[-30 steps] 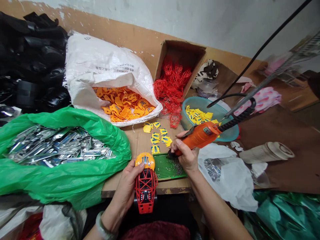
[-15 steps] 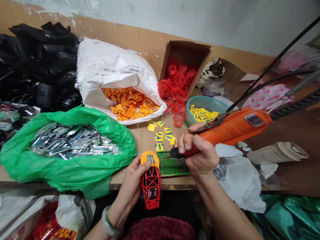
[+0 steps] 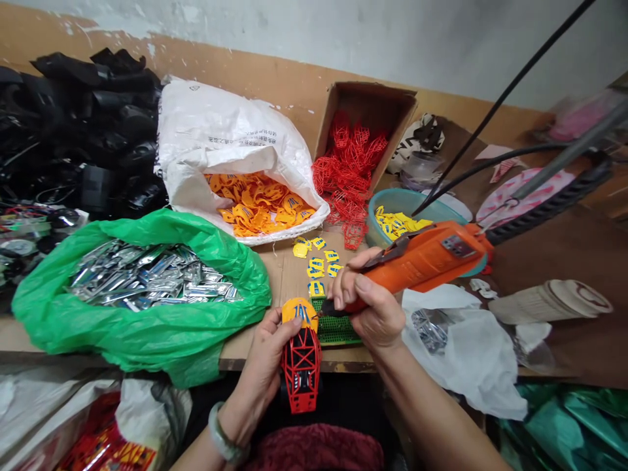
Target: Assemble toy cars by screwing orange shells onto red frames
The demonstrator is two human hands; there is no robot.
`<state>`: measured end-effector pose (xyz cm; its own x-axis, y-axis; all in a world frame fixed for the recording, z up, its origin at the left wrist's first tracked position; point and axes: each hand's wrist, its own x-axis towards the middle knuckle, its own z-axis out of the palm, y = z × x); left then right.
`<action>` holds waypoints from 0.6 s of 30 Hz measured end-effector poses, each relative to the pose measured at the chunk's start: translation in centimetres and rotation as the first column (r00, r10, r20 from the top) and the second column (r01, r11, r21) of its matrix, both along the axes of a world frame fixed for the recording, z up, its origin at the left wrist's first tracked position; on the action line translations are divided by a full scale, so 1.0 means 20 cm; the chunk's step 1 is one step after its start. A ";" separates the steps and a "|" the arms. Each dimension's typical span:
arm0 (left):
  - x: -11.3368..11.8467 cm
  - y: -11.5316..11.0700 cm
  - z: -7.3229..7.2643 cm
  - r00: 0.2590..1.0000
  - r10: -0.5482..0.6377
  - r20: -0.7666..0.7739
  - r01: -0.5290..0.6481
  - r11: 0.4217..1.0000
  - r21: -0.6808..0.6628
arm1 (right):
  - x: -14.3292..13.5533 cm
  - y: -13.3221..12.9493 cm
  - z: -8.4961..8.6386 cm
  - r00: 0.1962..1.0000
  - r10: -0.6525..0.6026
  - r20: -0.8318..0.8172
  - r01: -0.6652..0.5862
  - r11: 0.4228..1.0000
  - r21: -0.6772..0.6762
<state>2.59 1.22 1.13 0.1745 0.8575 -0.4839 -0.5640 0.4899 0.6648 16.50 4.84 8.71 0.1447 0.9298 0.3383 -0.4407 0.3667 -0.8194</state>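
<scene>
My left hand (image 3: 271, 350) grips a toy car (image 3: 301, 366) with a red lattice frame and an orange front piece, its thumb on the orange part. My right hand (image 3: 375, 307) is wrapped round an orange electric screwdriver (image 3: 422, 258), whose tip points left at the orange piece's right edge; whether it touches is too small to tell. Under the tool lies a green mesh tray (image 3: 341, 331), partly hidden by my right hand. Several yellow pieces (image 3: 316, 267) lie on the cardboard behind the tray.
A green bag (image 3: 245, 278) of silvery packets is at left, with black parts (image 3: 112, 124) behind. Farther back are a white sack (image 3: 230, 118) of orange pieces, a box (image 3: 407, 108) of red frames and a teal bowl (image 3: 375, 229). Cables hang at right.
My right hand has brought the screwdriver left, its tip now beside the orange front piece. The toy car remains in my left hand, and the view has shifted slightly.
</scene>
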 end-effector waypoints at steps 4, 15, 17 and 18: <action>0.00 0.00 -0.01 1.000 0.000 -0.002 0.000 1.000 -0.007 | 0.01 0.00 -0.01 1.000 0.008 0.001 -0.008 1.000 0.006; 0.01 0.00 -0.01 1.000 0.008 -0.013 -0.007 1.000 0.008 | 0.01 -0.02 -0.02 0.997 0.048 0.060 -0.047 0.999 -0.008; 0.01 0.00 -0.01 1.000 0.010 -0.018 -0.009 1.000 0.015 | 0.01 -0.02 -0.02 0.996 0.058 0.071 -0.058 0.998 0.002; 0.01 0.00 -0.01 1.000 0.010 -0.017 -0.010 1.000 0.016 | 0.01 -0.02 -0.02 0.995 0.069 0.074 -0.070 0.997 0.011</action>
